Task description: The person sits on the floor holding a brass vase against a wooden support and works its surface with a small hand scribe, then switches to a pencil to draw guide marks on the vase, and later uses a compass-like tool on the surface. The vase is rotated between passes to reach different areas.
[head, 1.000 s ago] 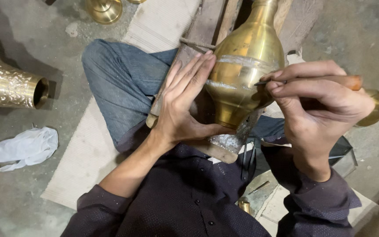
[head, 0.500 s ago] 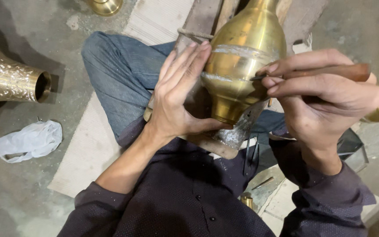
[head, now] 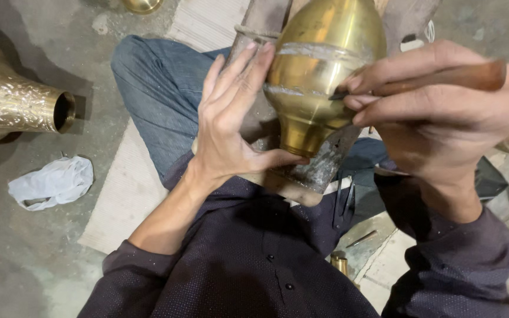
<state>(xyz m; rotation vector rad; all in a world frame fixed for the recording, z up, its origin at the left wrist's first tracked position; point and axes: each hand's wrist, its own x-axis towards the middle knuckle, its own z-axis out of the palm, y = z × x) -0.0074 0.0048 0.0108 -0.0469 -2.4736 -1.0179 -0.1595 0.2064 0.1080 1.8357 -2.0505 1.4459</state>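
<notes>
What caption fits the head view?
Left hand steadies a brass vase while right hand holds a wooden-handled tool against it.

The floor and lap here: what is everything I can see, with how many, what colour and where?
Smooth brass vase: one, golden, on the lap between both hands.
Wooden-handled tool: one, brown, tip against the vase.
Engraved brass vessel: one, golden, lying on its side at far left.
Crumpled white cloth: one, on the grey floor at left.
Pale mat: one, beige, under the legs.
Left hand: flat against the vase.
Right hand: gripping the tool.
</notes>
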